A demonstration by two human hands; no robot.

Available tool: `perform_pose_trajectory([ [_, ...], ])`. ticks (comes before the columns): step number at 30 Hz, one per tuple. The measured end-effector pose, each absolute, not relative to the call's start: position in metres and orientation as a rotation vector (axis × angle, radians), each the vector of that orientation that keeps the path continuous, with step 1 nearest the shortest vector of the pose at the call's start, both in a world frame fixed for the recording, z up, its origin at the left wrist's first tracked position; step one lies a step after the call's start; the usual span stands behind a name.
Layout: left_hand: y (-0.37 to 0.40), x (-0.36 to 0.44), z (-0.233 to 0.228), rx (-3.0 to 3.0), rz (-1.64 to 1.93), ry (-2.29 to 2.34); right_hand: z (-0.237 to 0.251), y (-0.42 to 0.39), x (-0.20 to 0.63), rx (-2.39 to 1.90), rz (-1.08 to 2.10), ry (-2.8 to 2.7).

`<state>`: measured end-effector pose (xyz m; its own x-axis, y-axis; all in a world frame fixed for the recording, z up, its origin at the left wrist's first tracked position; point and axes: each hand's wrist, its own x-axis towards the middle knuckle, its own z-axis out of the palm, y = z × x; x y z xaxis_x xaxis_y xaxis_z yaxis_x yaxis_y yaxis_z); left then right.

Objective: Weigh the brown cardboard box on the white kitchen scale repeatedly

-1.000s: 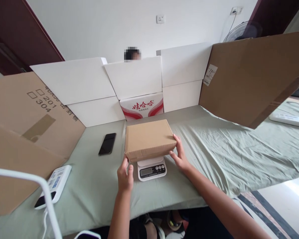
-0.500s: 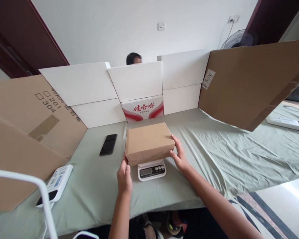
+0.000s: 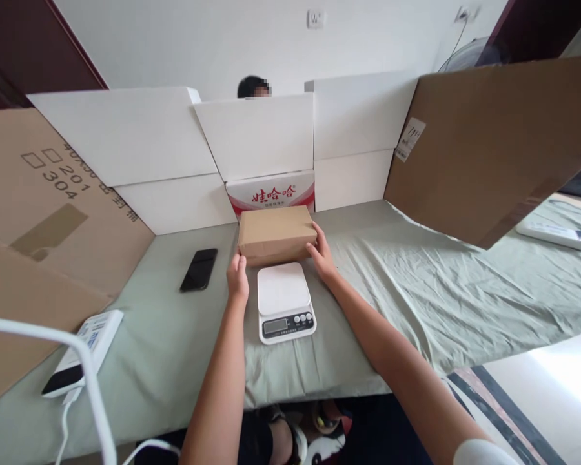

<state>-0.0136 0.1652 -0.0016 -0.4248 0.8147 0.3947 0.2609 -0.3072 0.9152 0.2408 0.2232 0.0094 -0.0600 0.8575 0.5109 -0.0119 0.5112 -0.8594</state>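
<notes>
A small brown cardboard box [image 3: 277, 234] is held between my two hands, just behind the scale. My left hand [image 3: 237, 278] grips its left front corner, fingers partly hidden behind it. On the opposite end, my right hand [image 3: 321, 254] presses against the right side with thumb at the front. Nearer to me lies a white kitchen scale [image 3: 284, 290] with its plate bare; its display and buttons face me. Whether the box rests on the cloth or hangs slightly above it, I cannot tell.
A black phone [image 3: 199, 270] lies at the left. White boxes [image 3: 256, 135] form a wall behind, with a person's head [image 3: 253, 87] showing above. Large cartons stand left [image 3: 53, 213] and right [image 3: 484, 148]. A white power strip [image 3: 94, 339] sits on the green cloth [image 3: 150, 368].
Both hands have moved the cardboard box away from me, off the scale and toward the printed white box at the back. The scale's plate is now uncovered.
</notes>
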Motion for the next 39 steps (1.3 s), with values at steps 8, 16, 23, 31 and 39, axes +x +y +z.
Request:
perform_pose_trajectory([
  [8,0.172,-0.015,-0.017,1.19,1.713,1.527,0.011,0.222,0.238,-0.802,0.941,-1.467],
  [16,0.169,-0.023,-0.01,1.047,1.807,1.378,0.005,0.225,0.241,-0.856,0.943,-1.466],
  [23,0.163,-0.017,-0.005,1.062,1.703,1.308,0.006,0.22,0.242,-0.837,0.979,-1.474],
  [31,0.148,-0.01,0.017,1.217,1.729,1.295,0.016,0.207,0.243,-0.822,0.694,-1.468],
  [39,0.045,-0.002,-0.01,1.227,1.867,1.327,0.014,0.128,0.273,-0.745,0.397,-1.598],
])
